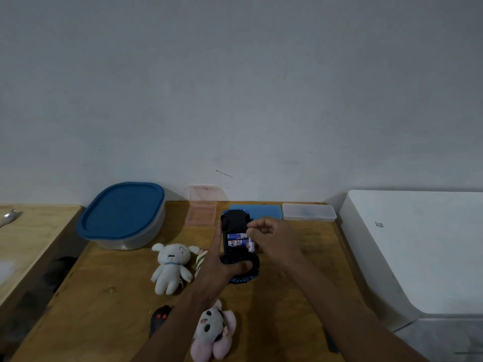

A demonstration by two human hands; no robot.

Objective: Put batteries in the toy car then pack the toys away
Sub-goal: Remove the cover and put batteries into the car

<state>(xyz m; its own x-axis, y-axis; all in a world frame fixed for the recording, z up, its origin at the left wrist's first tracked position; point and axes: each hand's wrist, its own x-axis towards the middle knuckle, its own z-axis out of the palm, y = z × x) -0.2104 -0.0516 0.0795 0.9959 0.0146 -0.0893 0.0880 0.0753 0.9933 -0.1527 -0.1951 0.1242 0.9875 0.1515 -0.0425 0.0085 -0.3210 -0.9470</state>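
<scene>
A black toy car (233, 220) lies upside down on the wooden table (109, 309), its battery bay open. Two blue and white batteries (236, 240) lie in the bay. My left hand (218, 267) grips the car from the left and near end. My right hand (271, 239) pinches a third battery (251, 244) upright at the bay's right edge. A white plush dog (171, 266), a striped toy (201, 261), a pink and white plush (213, 333) and a small black toy with red eyes (159, 318) lie on the table.
A clear tub with a blue lid (122, 214) stands at the back left. A pink clear box (202, 209), a blue flat case (264, 211) and a clear lidded box (308, 211) line the wall. A white appliance (418, 246) borders the table's right side.
</scene>
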